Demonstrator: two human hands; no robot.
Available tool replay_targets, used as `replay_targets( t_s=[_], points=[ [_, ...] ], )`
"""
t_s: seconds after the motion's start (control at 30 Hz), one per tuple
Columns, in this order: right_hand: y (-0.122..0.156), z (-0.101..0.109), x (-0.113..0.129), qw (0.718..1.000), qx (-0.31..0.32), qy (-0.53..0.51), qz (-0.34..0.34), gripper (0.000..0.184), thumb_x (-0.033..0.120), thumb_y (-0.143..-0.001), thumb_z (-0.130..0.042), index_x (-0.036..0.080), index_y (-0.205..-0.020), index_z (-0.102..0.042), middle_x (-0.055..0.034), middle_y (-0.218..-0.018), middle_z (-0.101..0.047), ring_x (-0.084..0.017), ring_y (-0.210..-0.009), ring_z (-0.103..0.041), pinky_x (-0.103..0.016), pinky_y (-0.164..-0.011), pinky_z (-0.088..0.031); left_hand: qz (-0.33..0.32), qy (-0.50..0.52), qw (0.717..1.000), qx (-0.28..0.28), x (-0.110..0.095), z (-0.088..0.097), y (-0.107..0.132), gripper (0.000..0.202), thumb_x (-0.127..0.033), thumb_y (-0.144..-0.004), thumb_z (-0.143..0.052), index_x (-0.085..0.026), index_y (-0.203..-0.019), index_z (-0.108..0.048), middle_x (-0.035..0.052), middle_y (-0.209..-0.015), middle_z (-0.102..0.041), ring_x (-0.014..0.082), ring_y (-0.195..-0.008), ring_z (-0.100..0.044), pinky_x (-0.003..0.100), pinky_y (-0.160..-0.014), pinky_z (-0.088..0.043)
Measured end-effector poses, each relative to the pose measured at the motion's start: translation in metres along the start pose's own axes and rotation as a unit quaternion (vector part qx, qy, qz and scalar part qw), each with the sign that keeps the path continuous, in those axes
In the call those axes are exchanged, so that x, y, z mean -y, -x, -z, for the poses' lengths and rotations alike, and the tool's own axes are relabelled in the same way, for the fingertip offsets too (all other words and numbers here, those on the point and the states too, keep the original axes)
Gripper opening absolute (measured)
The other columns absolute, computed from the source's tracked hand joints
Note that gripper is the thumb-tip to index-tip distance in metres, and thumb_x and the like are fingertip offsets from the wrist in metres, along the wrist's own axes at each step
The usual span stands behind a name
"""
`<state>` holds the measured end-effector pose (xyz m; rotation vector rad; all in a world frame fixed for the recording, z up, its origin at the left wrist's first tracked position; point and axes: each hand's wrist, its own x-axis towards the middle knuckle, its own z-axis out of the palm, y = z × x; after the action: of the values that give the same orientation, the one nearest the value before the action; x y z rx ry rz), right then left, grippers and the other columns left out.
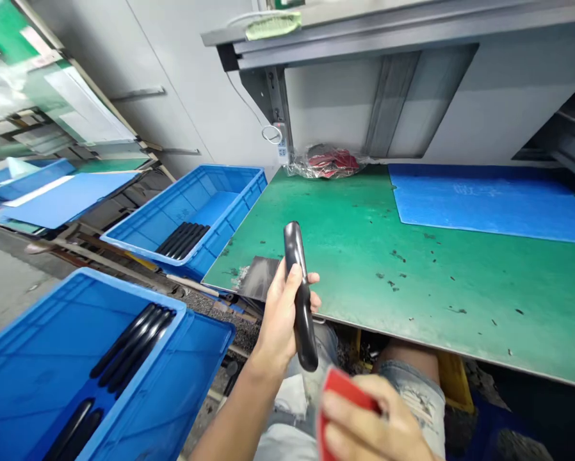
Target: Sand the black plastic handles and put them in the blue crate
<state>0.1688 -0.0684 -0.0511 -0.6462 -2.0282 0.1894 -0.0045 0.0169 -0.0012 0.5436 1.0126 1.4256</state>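
My left hand [278, 317] is wrapped round a glossy black, slightly curved tube-like handle [294, 244], which points up and away over the near edge of the green table. Low in the view, my right hand [369, 422] grips a folded red pad [344, 387] and is blurred by motion. The pad is apart from the black handle, just below and to the right of its rounded lower end. Similar black handles [136, 342] lie in the near blue crate [76, 285] at left.
Another blue crate [263, 181] behind holds several black handles [184, 240]. On the green table [335, 211] are black scraps, a dark flat block [259, 278], a blue sheet [489, 202] and a clear bag of red pieces [333, 161]. A metal shelf [364, 38] overhangs the back.
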Motion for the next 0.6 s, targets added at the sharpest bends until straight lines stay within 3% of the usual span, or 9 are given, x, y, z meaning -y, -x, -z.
replay_targets(
  t_s=[0.13, 0.23, 0.37, 0.47, 0.53, 0.6],
  points=[
    [-0.004, 0.018, -0.034, 0.979, -0.079, -0.015, -0.187, 0.056, 0.029, -0.097, -0.051, 0.028, -0.152, -0.042, -0.0109, -0.153, -0.045, -0.038, -0.135, -0.048, -0.063, -0.104, -0.045, -0.026, -0.069, 0.996, 0.041, 0.002, 0.01, 0.012, 0.07, -0.04, -0.091, -0.07, -0.027, -0.15, -0.034, 0.0113, -0.104, -0.072, 0.0122, -0.066, -0.067, 0.02, -0.058, -0.052],
    [-0.017, 0.026, -0.06, 0.95, -0.121, -0.014, -0.288, 0.055, 0.035, -0.097, -0.055, 0.031, -0.15, -0.043, -0.0088, -0.157, -0.04, -0.04, -0.136, -0.045, -0.069, -0.11, -0.034, -0.023, -0.075, 0.996, 0.051, 0.004, 0.009, 0.019, 0.078, -0.04, -0.091, -0.071, -0.027, -0.155, -0.029, 0.0137, -0.104, -0.073, 0.0134, -0.067, -0.067, 0.02, -0.057, -0.05],
    [-0.039, 0.026, -0.081, 0.951, -0.131, 0.092, -0.264, 0.056, 0.043, -0.097, -0.056, 0.031, -0.15, -0.044, -0.0081, -0.156, -0.041, -0.037, -0.138, -0.044, -0.064, -0.113, -0.032, -0.024, -0.075, 0.996, 0.052, 0.006, 0.007, 0.021, 0.078, -0.039, -0.091, -0.071, -0.026, -0.155, -0.028, 0.0142, -0.104, -0.073, 0.0141, -0.068, -0.067, 0.021, -0.057, -0.05],
    [-0.048, 0.023, -0.091, 0.942, -0.127, 0.125, -0.285, 0.054, 0.046, -0.098, -0.054, 0.027, -0.148, -0.047, -0.0093, -0.154, -0.043, -0.035, -0.14, -0.042, -0.061, -0.115, -0.033, -0.016, -0.05, 0.998, 0.046, 0.007, 0.007, 0.021, 0.073, -0.039, -0.09, -0.072, -0.024, -0.15, -0.032, 0.0125, -0.097, -0.074, 0.0144, -0.068, -0.067, 0.021, -0.057, -0.05],
    [-0.047, 0.021, -0.093, 0.939, -0.119, 0.144, -0.29, 0.056, 0.05, -0.097, -0.055, 0.024, -0.147, -0.05, -0.0115, -0.154, -0.043, -0.038, -0.139, -0.042, -0.062, -0.114, -0.032, 0.004, -0.014, 0.998, 0.054, 0.009, 0.011, 0.02, 0.066, -0.04, -0.088, -0.074, -0.022, -0.141, -0.039, 0.0066, -0.081, -0.072, 0.0129, -0.059, -0.064, 0.02, -0.052, -0.048],
    [-0.041, 0.018, -0.093, 0.947, -0.102, 0.15, -0.266, 0.059, 0.049, -0.096, -0.057, 0.02, -0.148, -0.049, -0.0142, -0.155, -0.04, -0.042, -0.141, -0.037, -0.067, -0.116, -0.025, 0.031, 0.041, 0.995, 0.082, 0.011, 0.019, 0.019, 0.061, -0.042, -0.084, -0.077, -0.021, -0.132, -0.045, -0.0011, -0.067, -0.064, 0.0105, -0.046, -0.057, 0.018, -0.043, -0.043]
  ],
)
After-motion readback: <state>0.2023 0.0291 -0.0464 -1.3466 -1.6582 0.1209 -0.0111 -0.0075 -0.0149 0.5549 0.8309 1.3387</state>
